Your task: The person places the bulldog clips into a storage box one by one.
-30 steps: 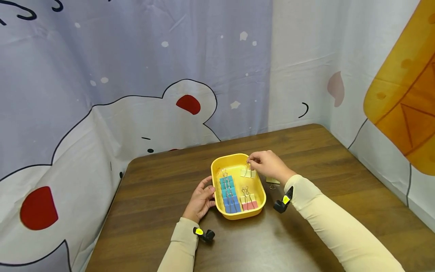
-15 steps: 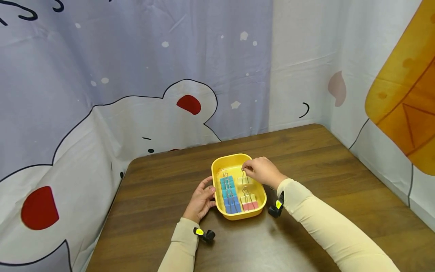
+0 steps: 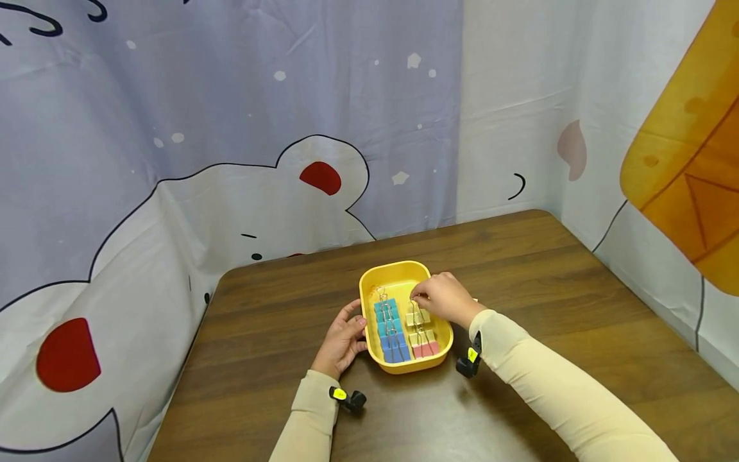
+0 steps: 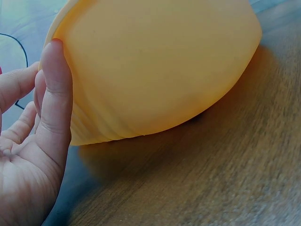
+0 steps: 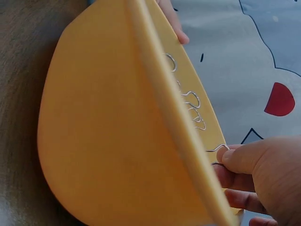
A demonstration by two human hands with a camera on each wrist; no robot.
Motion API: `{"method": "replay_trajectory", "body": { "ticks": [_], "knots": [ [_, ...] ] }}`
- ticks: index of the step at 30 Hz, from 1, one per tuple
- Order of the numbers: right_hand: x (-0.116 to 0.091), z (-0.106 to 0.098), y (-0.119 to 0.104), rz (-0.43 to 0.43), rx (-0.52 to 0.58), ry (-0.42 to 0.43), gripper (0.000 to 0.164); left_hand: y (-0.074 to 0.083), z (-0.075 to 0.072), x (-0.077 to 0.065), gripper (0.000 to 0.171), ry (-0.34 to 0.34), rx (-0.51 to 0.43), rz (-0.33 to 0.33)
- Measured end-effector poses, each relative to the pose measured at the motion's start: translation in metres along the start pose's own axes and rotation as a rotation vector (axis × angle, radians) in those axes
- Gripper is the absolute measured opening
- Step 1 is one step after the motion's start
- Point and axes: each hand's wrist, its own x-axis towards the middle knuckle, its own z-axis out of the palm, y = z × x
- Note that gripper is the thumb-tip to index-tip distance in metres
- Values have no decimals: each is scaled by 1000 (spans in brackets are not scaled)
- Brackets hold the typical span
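A yellow tray (image 3: pixel 441 330) stands on the table. My left hand (image 3: pixel 340 340) holds it at the left wall, thumb at the rim; the thumb (image 4: pixel 55 89) shows up close in the left wrist view. Above the tray's right half, my right hand (image 3: pixel 447 298) pinches the wire handles of a pale yellow binder clip (image 3: pixel 417 318). The clip is lowered inside, just behind another pale yellow clip (image 3: pixel 428 335) and a pink clip (image 3: pixel 426 350). Teal clips (image 3: pixel 385 310) and blue clips (image 3: pixel 395 353) line the left side. Wire loops (image 5: pixel 193 100) show past the rim in the right wrist view.
The brown wooden table (image 3: pixel 277 308) extends around the tray. A printed curtain (image 3: pixel 404 128) hangs behind the table. A small pale edge (image 3: pixel 476 299) shows behind the right wrist. Each wrist carries a black camera, such as the right one (image 3: pixel 469 362).
My right hand has moved the pale yellow clip toward the near end of the tray, up to the other clips. My left hand and the tray have stayed in place.
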Motion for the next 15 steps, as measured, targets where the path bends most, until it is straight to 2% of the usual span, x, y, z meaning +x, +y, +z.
{"method": "replay_trajectory", "body": {
  "ticks": [8, 15],
  "knots": [
    [-2, 4, -3, -17, -2, -41, 10, 0, 2, 0, 52, 29, -26, -13],
    [-3, 7, -4, -18, -53, -59, 8, 0, 2, 0, 53, 27, -27, -14]
  ]
}}
